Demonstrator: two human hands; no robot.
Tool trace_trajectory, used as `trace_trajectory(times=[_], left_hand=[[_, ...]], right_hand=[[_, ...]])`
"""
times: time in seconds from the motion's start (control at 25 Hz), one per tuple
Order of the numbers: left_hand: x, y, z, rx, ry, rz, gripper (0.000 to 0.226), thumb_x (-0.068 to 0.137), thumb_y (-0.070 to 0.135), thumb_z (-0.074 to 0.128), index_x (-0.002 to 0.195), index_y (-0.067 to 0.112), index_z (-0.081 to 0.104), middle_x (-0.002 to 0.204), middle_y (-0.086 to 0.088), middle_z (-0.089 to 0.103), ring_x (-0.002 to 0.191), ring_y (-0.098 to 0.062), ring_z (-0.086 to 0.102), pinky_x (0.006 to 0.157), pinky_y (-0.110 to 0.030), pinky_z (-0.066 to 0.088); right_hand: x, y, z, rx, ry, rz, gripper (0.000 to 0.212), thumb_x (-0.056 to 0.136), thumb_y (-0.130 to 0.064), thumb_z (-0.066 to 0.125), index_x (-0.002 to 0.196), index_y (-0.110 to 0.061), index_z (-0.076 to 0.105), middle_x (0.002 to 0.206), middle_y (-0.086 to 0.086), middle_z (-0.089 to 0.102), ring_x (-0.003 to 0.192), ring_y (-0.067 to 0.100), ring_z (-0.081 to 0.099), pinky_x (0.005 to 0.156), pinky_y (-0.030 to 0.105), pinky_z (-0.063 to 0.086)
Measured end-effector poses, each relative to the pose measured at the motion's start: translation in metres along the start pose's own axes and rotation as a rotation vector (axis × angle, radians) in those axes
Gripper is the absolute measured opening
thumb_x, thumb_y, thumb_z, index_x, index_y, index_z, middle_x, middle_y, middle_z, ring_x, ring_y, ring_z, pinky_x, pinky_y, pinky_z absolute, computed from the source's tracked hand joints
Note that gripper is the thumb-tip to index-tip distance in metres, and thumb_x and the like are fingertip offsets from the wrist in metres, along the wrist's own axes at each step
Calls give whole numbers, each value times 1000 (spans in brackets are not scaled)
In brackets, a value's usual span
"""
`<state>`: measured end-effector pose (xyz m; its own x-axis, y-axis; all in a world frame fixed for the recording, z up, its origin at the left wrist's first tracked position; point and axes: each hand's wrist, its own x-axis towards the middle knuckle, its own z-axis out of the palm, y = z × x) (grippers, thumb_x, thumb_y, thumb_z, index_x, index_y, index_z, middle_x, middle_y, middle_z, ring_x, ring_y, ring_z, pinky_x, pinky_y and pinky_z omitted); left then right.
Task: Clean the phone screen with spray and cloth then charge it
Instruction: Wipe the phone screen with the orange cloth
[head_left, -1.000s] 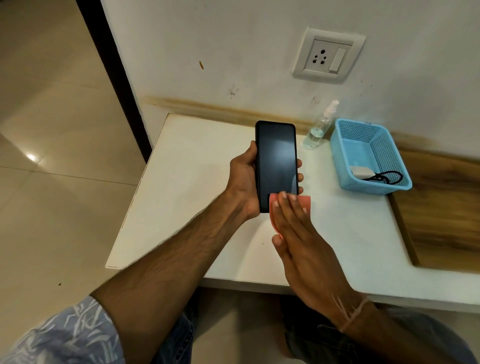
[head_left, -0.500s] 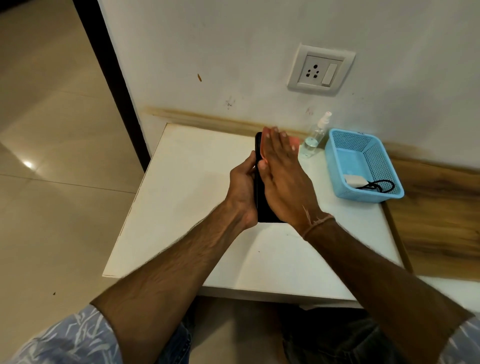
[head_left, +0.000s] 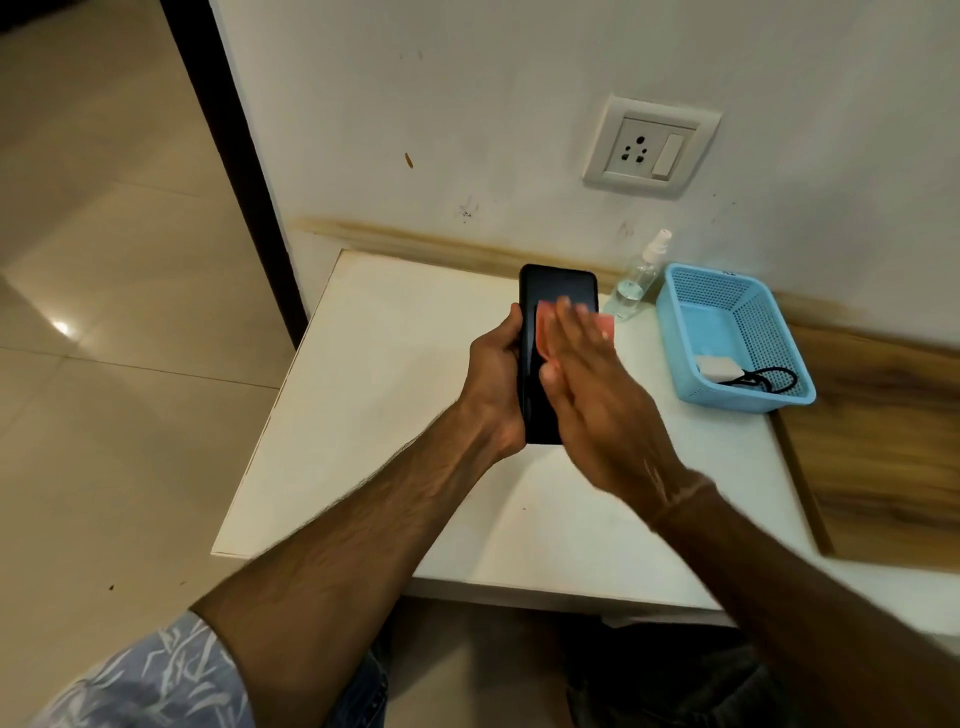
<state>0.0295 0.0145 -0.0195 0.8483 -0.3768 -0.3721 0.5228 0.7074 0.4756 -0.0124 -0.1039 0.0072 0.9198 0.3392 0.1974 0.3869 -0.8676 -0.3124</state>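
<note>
A: Phone first. Material, shape, where?
B: Phone (head_left: 558, 288) is a black glossy slab with rounded corners, held over the desk (head_left: 374, 415), screen toward the camera. Left hand (head_left: 496, 379) grips it by the left edge, thumb along the side. The rest of that hand goes behind it, hidden.
A: Right hand?
B: Right hand (head_left: 597, 395) lies flat over the screen, fingers (head_left: 574, 322) straight and pressed together, pushing a thin pink cloth (head_left: 605, 326) against the glass. Fingertips are blurred. Cloth corners stick out on both sides of them. The hand covers the phone's lower right part.
A: Wrist?
B: Thin thread band (head_left: 680, 499) on the right wrist. Pale blue patterned sleeve (head_left: 156, 670) on the left arm.
A: Surroundings, quick.
B: Desk is white, smooth, matte. A wood-grain panel (head_left: 883, 441) sits along its right side. Clear plastic spray bottle (head_left: 636, 283) with a white nozzle stands at the back by the wall, just beside the basket. White socket plate (head_left: 652, 148) on the wall above. Glossy beige floor tiles (head_left: 104, 364) on the left.
A: Containers?
B: One: a blue plastic basket (head_left: 709, 287), rectangular, perforated walls, at the desk's back right. Inside, at the near end, a white charger block (head_left: 717, 368) and a looped black cable (head_left: 769, 379) side by side. Can't tell whether they're joined.
</note>
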Motion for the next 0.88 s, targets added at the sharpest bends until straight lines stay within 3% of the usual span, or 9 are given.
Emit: trace_trajectory(times=[0.16, 0.32, 0.48, 0.6, 0.72, 0.88], left_hand=[[-1, -5, 0, -4, -3, 3, 56, 101, 56, 43, 119, 13, 75, 125, -15, 71, 110, -32, 71, 92, -41, 58], [-2, 2, -4, 23, -10, -4, 61, 101, 58, 40, 109, 13, 80, 116, -13, 75, 102, -28, 74, 85, -36, 59], [-3, 2, -5, 10, -76, -6, 75, 100, 62, 29, 137, 4, 60, 123, -22, 64, 102, -36, 64, 95, -45, 50], [-4, -1, -5, -22, -112, -43, 79, 99, 65, 27, 143, 4, 53, 126, -23, 60, 102, -38, 59, 100, -50, 44], [-2, -4, -2, -13, -104, -42, 76, 100, 62, 32, 142, 4, 55, 131, -22, 61, 108, -38, 62, 102, -46, 46], [-4, -7, 2, 37, -62, -41, 58, 98, 57, 45, 124, 13, 73, 128, -13, 70, 117, -28, 68, 100, -40, 54]], right_hand=[[70, 0, -6, -39, 11, 119, 53, 106, -33, 18, 155, -18, 2, 163, 2, -4, 149, 13, -8, 123, 37, 2], [30, -6, 5, 2, 37, 26, 54, 106, -30, 22, 155, -14, 3, 163, 2, -4, 150, 15, -8, 123, 41, 9], [-68, -20, 22, 11, -62, 2, 55, 104, -41, 12, 152, -15, 8, 161, -4, -1, 149, 9, -8, 120, 47, 22], [-99, -23, 24, 68, -145, -12, 62, 100, -50, -1, 149, -14, 9, 158, -3, 2, 146, 10, -12, 115, 57, 26], [-63, -16, 10, 41, -82, -9, 55, 104, -39, 12, 152, -12, 12, 161, 0, 0, 148, 7, -10, 120, 47, 23], [34, -12, -12, 28, 17, 63, 54, 106, -27, 24, 155, -14, 4, 163, 3, -5, 150, 13, -8, 122, 38, 9]])
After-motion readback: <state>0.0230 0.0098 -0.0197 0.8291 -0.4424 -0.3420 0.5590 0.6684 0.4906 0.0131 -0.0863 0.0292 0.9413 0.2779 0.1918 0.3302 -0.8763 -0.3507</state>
